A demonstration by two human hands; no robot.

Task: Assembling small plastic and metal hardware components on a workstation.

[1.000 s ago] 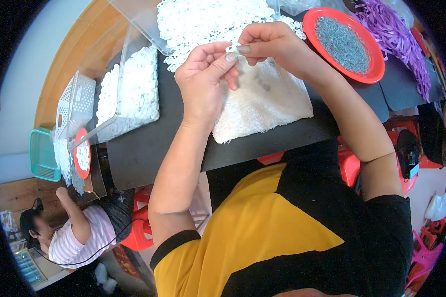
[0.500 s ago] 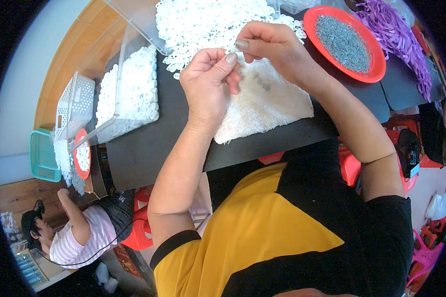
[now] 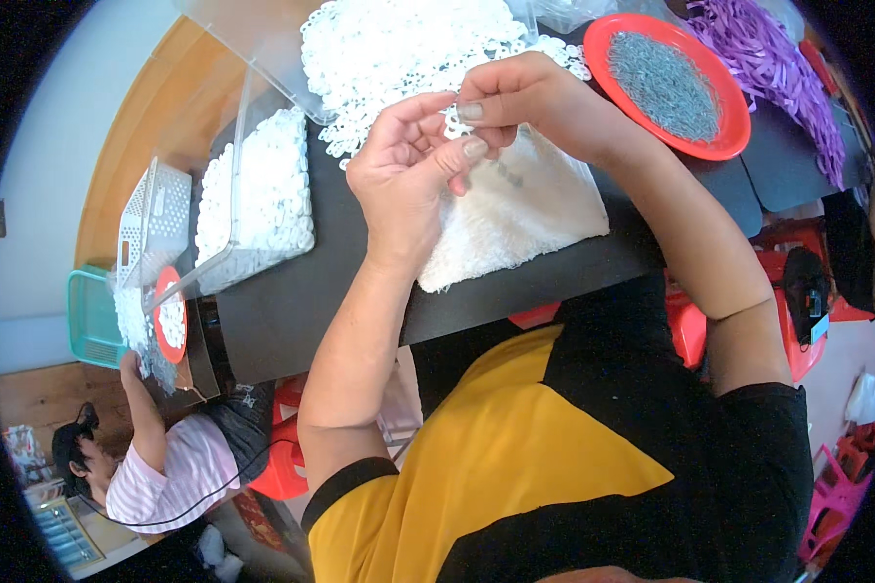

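Close together above the table, my left hand [image 3: 399, 170] and my right hand [image 3: 530, 102] meet at a small white looped plastic piece [image 3: 454, 122]. It sits between the curled index finger and thumb of my left hand. My right thumb and index finger pinch at its upper end; whatever finer part they grip is hidden. Below my hands lies a cream fluffy cloth [image 3: 525, 219] with a darker spot. Just beyond them spreads a large heap of similar white plastic pieces [image 3: 399, 49]. A red plate [image 3: 739, 136] of small grey metal pins [image 3: 661, 87] stands right of my right hand.
A clear bin [image 3: 226, 255] of white pieces stands left, near a white perforated basket [image 3: 165, 209], a green basket [image 3: 92, 330] and a small red plate [image 3: 170, 345]. Purple ribbon strips [image 3: 778, 78] lie far right. Another person [image 3: 170, 466] sits at lower left.
My left thumb has moved down, away from its index fingertip, and the white piece shows more clearly between my hands. My right hand has shifted slightly. The other person's arm has moved up toward the baskets.
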